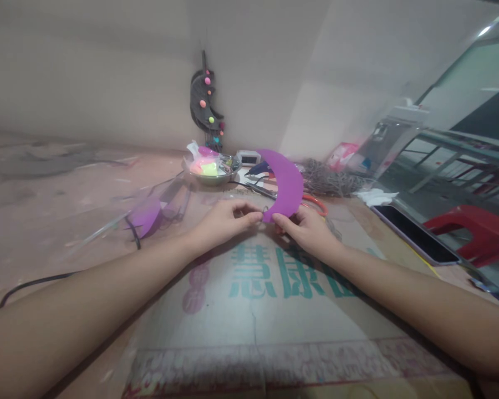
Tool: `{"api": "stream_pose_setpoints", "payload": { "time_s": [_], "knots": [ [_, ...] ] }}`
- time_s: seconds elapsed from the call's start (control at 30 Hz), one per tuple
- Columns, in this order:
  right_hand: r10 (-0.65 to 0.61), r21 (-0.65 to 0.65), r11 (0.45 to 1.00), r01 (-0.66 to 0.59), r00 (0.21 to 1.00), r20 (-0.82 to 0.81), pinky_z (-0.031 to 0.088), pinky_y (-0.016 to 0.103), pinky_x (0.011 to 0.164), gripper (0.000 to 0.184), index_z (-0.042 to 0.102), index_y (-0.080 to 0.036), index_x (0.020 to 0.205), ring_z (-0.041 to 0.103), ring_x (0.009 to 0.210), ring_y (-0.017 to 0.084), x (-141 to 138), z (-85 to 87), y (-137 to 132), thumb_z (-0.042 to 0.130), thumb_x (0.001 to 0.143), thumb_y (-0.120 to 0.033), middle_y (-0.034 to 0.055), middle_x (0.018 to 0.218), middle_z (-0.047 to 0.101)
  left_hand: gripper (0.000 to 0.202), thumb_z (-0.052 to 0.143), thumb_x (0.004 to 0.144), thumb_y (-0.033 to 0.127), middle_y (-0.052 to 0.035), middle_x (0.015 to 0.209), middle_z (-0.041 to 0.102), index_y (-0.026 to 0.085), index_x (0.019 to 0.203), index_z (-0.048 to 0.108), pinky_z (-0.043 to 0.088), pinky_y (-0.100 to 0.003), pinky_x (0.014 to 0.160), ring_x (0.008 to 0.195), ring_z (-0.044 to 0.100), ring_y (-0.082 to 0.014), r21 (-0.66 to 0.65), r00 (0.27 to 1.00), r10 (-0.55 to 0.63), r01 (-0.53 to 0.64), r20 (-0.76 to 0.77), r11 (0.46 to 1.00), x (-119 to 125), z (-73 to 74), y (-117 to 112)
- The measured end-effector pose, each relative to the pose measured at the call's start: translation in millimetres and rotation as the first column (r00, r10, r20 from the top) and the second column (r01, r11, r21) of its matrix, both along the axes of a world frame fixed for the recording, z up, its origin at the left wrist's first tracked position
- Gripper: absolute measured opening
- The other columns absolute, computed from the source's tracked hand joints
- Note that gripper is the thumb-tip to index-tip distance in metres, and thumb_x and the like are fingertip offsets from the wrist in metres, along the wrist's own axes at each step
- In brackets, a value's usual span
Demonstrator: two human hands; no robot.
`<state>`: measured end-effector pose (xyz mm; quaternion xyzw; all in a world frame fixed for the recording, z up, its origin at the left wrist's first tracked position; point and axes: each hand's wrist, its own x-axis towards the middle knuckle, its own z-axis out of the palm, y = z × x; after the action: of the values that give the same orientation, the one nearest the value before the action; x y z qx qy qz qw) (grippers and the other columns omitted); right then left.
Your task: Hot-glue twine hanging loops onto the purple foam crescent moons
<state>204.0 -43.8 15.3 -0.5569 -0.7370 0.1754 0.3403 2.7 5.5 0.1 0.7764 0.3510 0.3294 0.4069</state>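
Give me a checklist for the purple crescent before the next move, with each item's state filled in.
1. Right hand holding the purple crescent near its lower end: ok.
2. Left hand at the crescent's lower tip: ok; whether it pinches firmly: cannot tell.
3. Crescent's visible face free of beads: ok.
4. Orange-handled tool fully in sight: not ok, the crescent and right hand partly cover it.
5. Metal bowl upright: ok.
6. Phone apart from both hands: ok.
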Motion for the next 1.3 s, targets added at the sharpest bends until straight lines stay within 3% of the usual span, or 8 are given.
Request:
{"api": "stream_pose_setpoints", "payload": {
  "time_s": [0.23, 0.37, 0.5, 0.77, 1.07, 1.3],
  "knots": [
    [0.022, -0.01, 1.0, -0.022, 0.999, 0.023, 0.038, 0.024, 0.052, 0.031, 0.061, -0.016, 0.066, 0.052, 0.052, 0.012, -0.6, -1.3, -1.4, 0.053, 0.086, -0.037, 0.0013, 0.06, 0.062, 0.023, 0.061, 0.08, 0.037, -0.004, 0.087, 0.072, 0.016, 0.086, 0.07, 0.045, -0.027, 0.074, 0.08, 0.062, -0.0177, 0.021, 0.999, 0.036, -0.035, -0.035, 0.999, 1.6, 5.2, -4.6],
    [0.018, -0.032, 0.999, -0.018, 1.0, 0.011, 0.038, 0.025, 0.053, 0.029, 0.061, -0.016, 0.066, 0.053, 0.053, 0.012, -1.5, 0.0, -2.1, 0.054, 0.086, -0.036, 0.0012, 0.06, 0.062, 0.031, 0.052, 0.087, 0.041, -0.0025, 0.081, 0.07, 0.016, 0.082, 0.07, 0.043, -0.025, 0.069, 0.076, 0.061, -0.0162, 0.052, 1.0, 0.004, -0.003, -0.028, 0.999, -0.5, 4.0, -2.8],
    [0.007, -0.008, 1.0, -0.007, 1.0, -0.005, 0.04, 0.025, 0.054, 0.03, 0.059, -0.017, 0.064, 0.054, 0.055, 0.013, -1.4, 0.1, -0.9, 0.054, 0.086, -0.036, 0.0017, 0.061, 0.062, 0.04, 0.045, 0.091, 0.047, -0.0025, 0.083, 0.07, 0.016, 0.087, 0.071, 0.043, -0.025, 0.068, 0.077, 0.061, -0.017, 0.053, 0.999, 0.046, -0.047, 0.009, 0.998, -1.8, -0.9, 1.5],
    [-0.002, -0.01, 1.0, 0.002, 1.0, -0.025, 0.042, 0.023, 0.055, 0.028, 0.06, -0.016, 0.067, 0.058, 0.058, 0.013, -1.1, -0.3, -0.9, 0.053, 0.087, -0.035, 0.0015, 0.063, 0.064, 0.026, 0.061, 0.082, 0.039, -0.0029, 0.087, 0.071, 0.016, 0.087, 0.07, 0.043, -0.027, 0.073, 0.081, 0.062, -0.0176, 0.026, 0.996, 0.027, -0.025, -0.082, 0.999, 0.8, 5.7, -3.9],
    [0.01, -0.009, 1.0, -0.01, 1.0, -0.023, 0.043, 0.024, 0.057, 0.029, 0.061, -0.016, 0.066, 0.059, 0.058, 0.013, -0.2, -0.7, -0.7, 0.053, 0.088, -0.034, 0.0015, 0.063, 0.065, 0.025, 0.056, 0.086, 0.036, -0.0029, 0.087, 0.071, 0.016, 0.087, 0.071, 0.042, -0.026, 0.072, 0.079, 0.06, -0.0159, 0.037, 0.999, -0.033, 0.034, -0.034, 0.999, 0.6, 2.2, -1.1],
    [0.004, -0.017, 1.0, -0.005, 0.998, -0.063, 0.043, 0.023, 0.054, 0.025, 0.06, -0.016, 0.068, 0.058, 0.057, 0.012, -2.2, 0.8, -1.4, 0.054, 0.087, -0.031, 0.0017, 0.062, 0.063, 0.027, 0.056, 0.086, 0.039, -0.0027, 0.086, 0.07, 0.016, 0.087, 0.07, 0.041, -0.025, 0.069, 0.077, 0.059, -0.0155, 0.011, 1.0, -0.006, 0.006, -0.027, 1.0, -0.2, 1.6, -1.0]
  ]
}}
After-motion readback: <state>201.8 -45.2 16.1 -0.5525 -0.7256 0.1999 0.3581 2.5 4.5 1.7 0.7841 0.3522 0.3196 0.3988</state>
